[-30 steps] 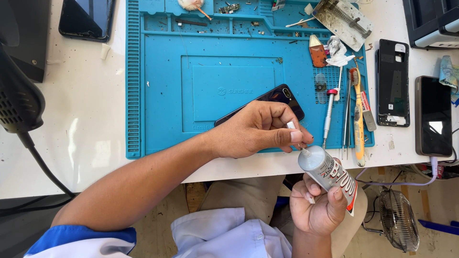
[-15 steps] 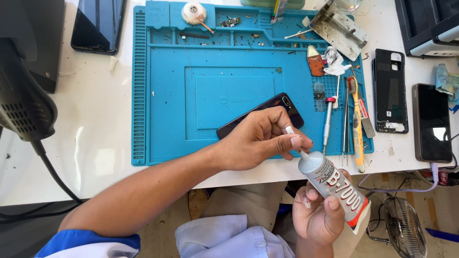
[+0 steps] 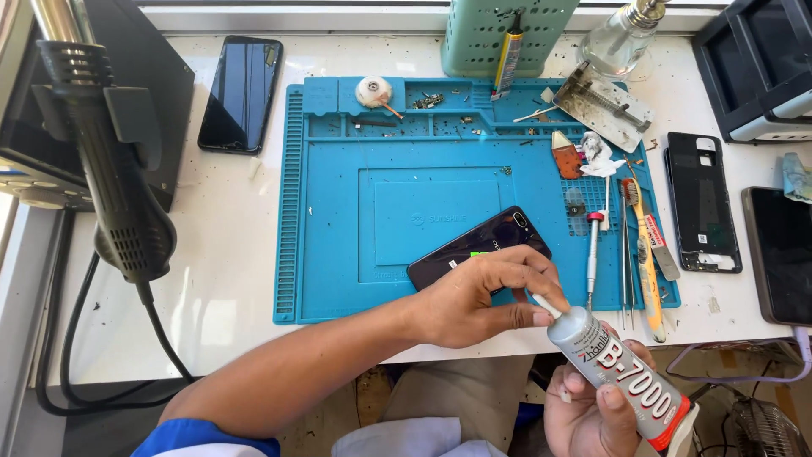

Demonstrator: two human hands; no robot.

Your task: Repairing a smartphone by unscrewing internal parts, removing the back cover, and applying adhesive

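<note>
A: Head view shows the right hand (image 3: pixel 592 410) wrapped around a silver glue tube (image 3: pixel 622 381), held tilted below the table edge (image 3: pixel 211 355), nozzle up toward the left

B: And the left hand (image 3: pixel 482 296)?

A: Its thumb and fingers are pressed together on the small white cap (image 3: pixel 545 305) at the tube's tip. Just behind that hand, a dark phone (image 3: pixel 474 245) lies face down on the blue mat (image 3: pixel 338 211)

B: What could go wrong?

A: If the right hand squeezes the soft tube while the cap is loose, glue could likely ooze onto the fingers or drip on the lap. The cap is tiny too; a slip might drop it under the table
</note>
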